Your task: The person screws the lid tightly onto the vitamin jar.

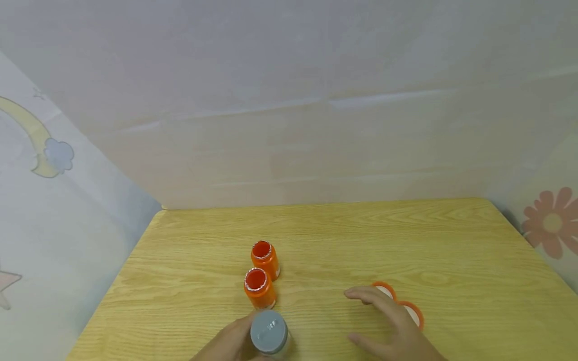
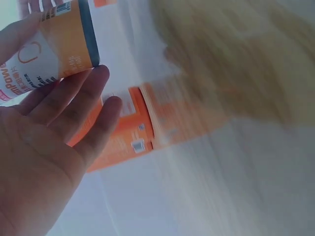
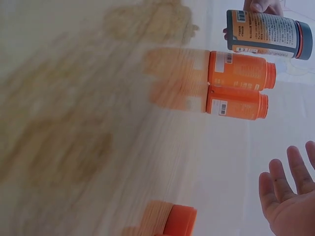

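In the head view my left hand (image 1: 232, 342) grips a grey-lidded supplement bottle (image 1: 269, 331) near the table's front. The left wrist view shows the bottle's orange and white label (image 2: 69, 46), thumb on one side and fingers on the other. It is lifted off the table in the right wrist view. Just beyond it stand two lidless orange bottles, a nearer one (image 1: 262, 295) and a farther one (image 1: 265, 261). My right hand (image 1: 392, 328) hovers on the right, fingers spread, holding nothing. Beside it lie two orange lids, one farther (image 1: 387, 289) and one nearer (image 1: 414, 314), white insides up.
The wood-grain table (image 1: 343, 235) reaches back to a pale cloth backdrop (image 1: 289, 125). Patterned side panels carry a moon (image 1: 33, 130) on the left and a flower (image 1: 552, 222) on the right.
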A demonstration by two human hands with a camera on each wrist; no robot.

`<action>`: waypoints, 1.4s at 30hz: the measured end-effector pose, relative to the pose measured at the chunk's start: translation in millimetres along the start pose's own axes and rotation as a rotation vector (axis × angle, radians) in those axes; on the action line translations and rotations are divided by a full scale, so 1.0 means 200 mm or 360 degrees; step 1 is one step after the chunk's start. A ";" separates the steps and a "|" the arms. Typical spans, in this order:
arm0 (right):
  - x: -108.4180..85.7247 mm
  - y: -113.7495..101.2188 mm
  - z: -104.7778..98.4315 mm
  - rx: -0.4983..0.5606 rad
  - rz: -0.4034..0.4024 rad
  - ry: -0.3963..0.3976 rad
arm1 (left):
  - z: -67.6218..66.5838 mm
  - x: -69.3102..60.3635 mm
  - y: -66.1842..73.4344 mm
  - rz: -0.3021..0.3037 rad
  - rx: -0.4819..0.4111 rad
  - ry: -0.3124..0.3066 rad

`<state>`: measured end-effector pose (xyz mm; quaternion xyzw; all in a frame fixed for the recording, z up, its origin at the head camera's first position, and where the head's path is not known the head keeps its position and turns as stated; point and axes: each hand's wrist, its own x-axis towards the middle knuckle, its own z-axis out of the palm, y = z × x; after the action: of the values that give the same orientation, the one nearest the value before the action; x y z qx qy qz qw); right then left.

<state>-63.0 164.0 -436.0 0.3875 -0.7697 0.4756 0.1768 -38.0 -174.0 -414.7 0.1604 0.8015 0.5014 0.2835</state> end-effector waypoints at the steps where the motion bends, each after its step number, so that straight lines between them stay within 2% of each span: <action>1: 0.00 0.00 0.00 0.0006 0.0008 0.0005 | -0.01 -0.01 0.00 -0.0016 -0.0041 -0.0001; 3: -0.01 0.01 -0.01 0.0015 0.0013 0.0014 | -0.02 -0.03 -0.01 -0.0041 -0.0095 0.0008; 6: -0.02 0.02 -0.02 0.0063 -0.0003 0.0026 | -0.04 -0.07 -0.03 -0.0014 -0.0086 0.0042; 9: -0.02 0.03 -0.03 0.0104 0.0002 0.0025 | -0.05 -0.09 -0.06 0.0076 0.0027 0.0106; 13: -0.03 0.03 -0.05 0.0166 0.0024 0.0016 | -0.08 -0.11 -0.12 0.0209 0.0248 0.0218; 17: -0.03 0.02 -0.07 0.0125 0.0060 0.0010 | -0.11 -0.14 -0.16 0.0239 0.0405 0.0320; 23: -0.05 -0.01 -0.09 -0.0005 0.0204 -0.0015 | -0.13 -0.16 -0.20 0.0280 0.0575 0.0457; 27: -0.05 -0.01 -0.10 -0.0058 0.0239 -0.0013 | -0.16 -0.17 -0.20 0.0218 0.0603 0.0511; 33: -0.06 -0.01 -0.11 -0.0094 0.0337 -0.0022 | -0.19 -0.18 -0.16 0.0011 0.0550 0.0548; 37: -0.07 0.00 -0.13 -0.0097 0.0346 -0.0012 | -0.19 -0.17 -0.14 -0.0114 0.0480 0.0604; 42: -0.09 0.01 -0.14 -0.0131 0.0380 -0.0016 | -0.21 -0.16 -0.16 -0.0152 0.0421 0.0647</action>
<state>-56.6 197.5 -435.1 0.2877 -0.8302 0.4593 0.1309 -37.3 -235.5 -419.7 0.0538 0.9074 0.4002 0.1162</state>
